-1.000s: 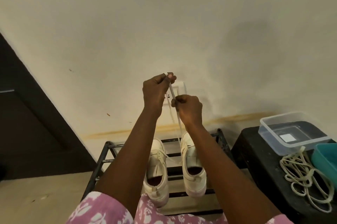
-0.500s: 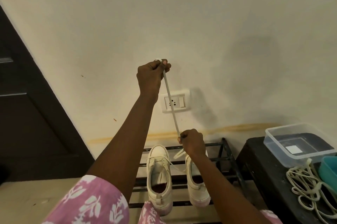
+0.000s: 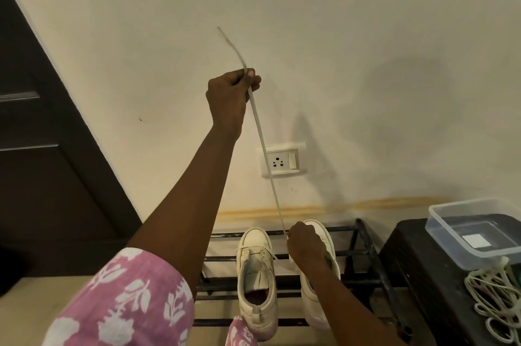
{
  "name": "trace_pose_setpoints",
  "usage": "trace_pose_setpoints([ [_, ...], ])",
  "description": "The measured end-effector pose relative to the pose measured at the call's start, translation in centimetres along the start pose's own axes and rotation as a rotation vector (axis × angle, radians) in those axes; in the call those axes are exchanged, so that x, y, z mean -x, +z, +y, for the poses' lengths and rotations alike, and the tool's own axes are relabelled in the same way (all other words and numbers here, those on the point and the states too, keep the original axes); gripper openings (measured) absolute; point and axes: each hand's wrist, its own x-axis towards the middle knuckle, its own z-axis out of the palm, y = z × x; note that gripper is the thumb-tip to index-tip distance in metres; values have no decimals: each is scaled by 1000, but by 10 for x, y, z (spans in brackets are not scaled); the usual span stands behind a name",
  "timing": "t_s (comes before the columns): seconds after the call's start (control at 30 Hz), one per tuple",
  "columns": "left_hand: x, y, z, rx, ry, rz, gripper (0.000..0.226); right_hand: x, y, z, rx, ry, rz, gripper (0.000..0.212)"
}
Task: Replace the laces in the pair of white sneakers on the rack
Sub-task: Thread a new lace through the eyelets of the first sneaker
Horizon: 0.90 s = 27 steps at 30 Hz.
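Two white sneakers stand side by side on a black metal rack (image 3: pixel 363 250). The left sneaker (image 3: pixel 255 275) is in plain sight; the right sneaker (image 3: pixel 324 235) is partly covered by my right hand (image 3: pixel 306 245), which pinches a white lace (image 3: pixel 263 145) just above the shoe. The lace runs taut up to my left hand (image 3: pixel 229 97), raised high in front of the wall and gripping it. The lace's free end sticks up beyond the fist.
A dark stool (image 3: pixel 423 275) at the right carries a clear plastic box (image 3: pixel 479 233) and a bundle of cream laces (image 3: pixel 496 297). A wall socket (image 3: pixel 282 161) sits behind the lace. A dark door (image 3: pixel 42 148) fills the left side.
My left hand has risen higher with the lace, drawing more of it out. My right hand has dropped from beside the left hand down to the right sneaker.
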Motion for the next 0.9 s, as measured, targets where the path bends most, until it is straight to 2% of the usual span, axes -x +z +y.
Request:
trace_pose_setpoints([
  [0.17, -9, 2, 11, -12, 47, 2, 15, -1, 5, 2, 106, -83, -13, 29],
  [0.47, -2, 12, 9, -17, 52, -60, 11, -2, 15, 8, 126, -87, 16, 24],
  [0.67, 24, 17, -33, -43, -98, -181, 16, -6, 10, 20, -71, -144, 37, 33],
  [0.9, 90, 29, -130, -382, -306, -234, 23, -11, -19, 65, -324, 103, 255, 33],
])
